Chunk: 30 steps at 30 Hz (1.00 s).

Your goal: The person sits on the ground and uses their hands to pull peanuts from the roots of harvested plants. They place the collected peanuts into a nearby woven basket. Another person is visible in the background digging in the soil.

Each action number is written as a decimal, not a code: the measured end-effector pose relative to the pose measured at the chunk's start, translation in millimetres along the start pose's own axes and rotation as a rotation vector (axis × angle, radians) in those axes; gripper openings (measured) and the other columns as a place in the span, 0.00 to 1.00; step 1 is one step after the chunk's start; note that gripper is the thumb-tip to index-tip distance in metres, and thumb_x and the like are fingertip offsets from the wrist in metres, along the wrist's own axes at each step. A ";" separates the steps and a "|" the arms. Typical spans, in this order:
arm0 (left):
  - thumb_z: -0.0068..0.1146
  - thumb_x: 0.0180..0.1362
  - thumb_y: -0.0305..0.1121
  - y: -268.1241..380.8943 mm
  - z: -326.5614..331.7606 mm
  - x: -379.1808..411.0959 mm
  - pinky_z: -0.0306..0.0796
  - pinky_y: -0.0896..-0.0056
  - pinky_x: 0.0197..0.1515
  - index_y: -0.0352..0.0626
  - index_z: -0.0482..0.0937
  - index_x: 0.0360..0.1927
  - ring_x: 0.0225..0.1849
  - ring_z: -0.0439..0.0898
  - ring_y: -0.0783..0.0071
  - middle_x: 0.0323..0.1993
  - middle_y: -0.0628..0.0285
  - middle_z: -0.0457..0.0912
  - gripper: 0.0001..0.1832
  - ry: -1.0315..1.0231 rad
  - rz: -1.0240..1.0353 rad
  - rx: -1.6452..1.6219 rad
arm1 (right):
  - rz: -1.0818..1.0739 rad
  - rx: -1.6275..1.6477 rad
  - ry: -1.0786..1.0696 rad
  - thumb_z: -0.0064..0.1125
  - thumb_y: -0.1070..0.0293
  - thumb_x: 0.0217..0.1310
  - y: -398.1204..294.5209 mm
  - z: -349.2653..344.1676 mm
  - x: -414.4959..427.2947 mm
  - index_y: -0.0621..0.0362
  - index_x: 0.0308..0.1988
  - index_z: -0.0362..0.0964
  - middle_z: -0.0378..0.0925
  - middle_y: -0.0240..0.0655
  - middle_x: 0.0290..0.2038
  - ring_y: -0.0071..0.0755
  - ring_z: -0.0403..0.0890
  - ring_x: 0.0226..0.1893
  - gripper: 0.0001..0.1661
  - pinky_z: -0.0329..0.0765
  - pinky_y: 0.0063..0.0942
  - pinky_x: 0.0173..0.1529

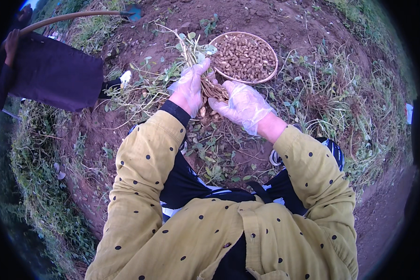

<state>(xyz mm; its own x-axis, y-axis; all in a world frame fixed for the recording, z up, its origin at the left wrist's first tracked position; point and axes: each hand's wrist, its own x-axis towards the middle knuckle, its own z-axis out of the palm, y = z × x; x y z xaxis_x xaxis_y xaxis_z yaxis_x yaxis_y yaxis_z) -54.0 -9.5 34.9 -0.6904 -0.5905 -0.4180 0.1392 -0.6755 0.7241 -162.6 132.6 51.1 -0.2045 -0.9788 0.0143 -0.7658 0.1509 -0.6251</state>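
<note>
My left hand (189, 85), in a clear plastic glove, is closed around the stems of a bunch of pulled peanut plants (187, 47). Leafy tops stick up past its thumb, and the roots hang to the right. At that root end, my gloved right hand (243, 105) has its thumb and fingers around the peanut roots (212, 90). A few peanut pods (203, 111) show just below the roots, between both hands. Right beyond my hands is a round woven basket (276, 66) holding many unshelled peanuts (245, 57). What the right fingertips pinch is partly hidden.
At the left a person in dark clothes (56, 70) holds a long-handled hoe (80, 14), its blue blade (134, 13) near the soil. Pulled peanut plants (322, 101) lie in heaps to the right. Loose leaves and stems (215, 171) cover the ground between my feet.
</note>
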 end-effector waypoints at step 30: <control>0.59 0.64 0.33 30.3 -5.5 -6.1 0.79 0.55 0.36 0.47 0.73 0.46 0.32 0.76 0.68 0.31 0.64 0.73 0.10 0.270 0.099 -0.203 | 0.319 1.148 0.023 0.54 0.55 0.71 33.6 1.1 -13.5 0.52 0.34 0.72 0.67 0.21 0.22 0.14 0.63 0.19 0.14 0.58 0.17 0.23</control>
<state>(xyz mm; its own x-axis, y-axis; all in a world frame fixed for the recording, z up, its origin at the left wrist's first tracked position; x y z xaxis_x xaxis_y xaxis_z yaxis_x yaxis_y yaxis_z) -41.6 -28.8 56.4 -0.4572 -0.7351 -0.5007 0.3531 -0.6667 0.6563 -184.9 150.7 29.0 -0.3064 -0.9151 -0.2619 0.3129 0.1631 -0.9357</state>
